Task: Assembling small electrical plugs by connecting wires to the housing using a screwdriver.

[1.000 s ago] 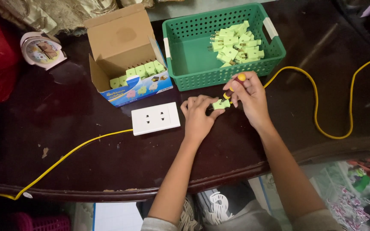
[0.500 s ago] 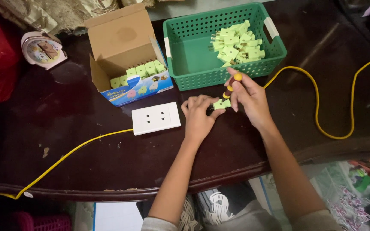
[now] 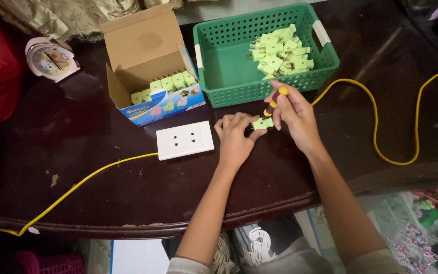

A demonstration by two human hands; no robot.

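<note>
- We take the green basket [image 3: 214,66] as our landmark; it stands on the dark table [image 3: 77,167].
- Just in front of the basket's near wall, our left hand [image 3: 236,137] pinches a small pale green plug [image 3: 262,123] against the tabletop, fingers curled and closed on it.
- Our right hand [image 3: 295,114], also just in front of the basket, has its fingers wrapped together round a screwdriver [image 3: 274,101] with a yellow and dark red handle, the tip down on the plug.
- Inside the basket, towards its right end, lies a heap of more pale green plugs [image 3: 280,53].
- Left of the basket sits an open cardboard box [image 3: 143,45] with a row of the same plugs along its front edge.
- In front of the box, and left of our left hand, a white double socket plate [image 3: 185,139] lies flat; a yellow cable [image 3: 77,185] runs from it to the table's near left edge.
- Right of the basket, another stretch of yellow cable [image 3: 376,127] loops over the table.
- Far left of the basket, past the box, lies a small pink clock [image 3: 51,58].
</note>
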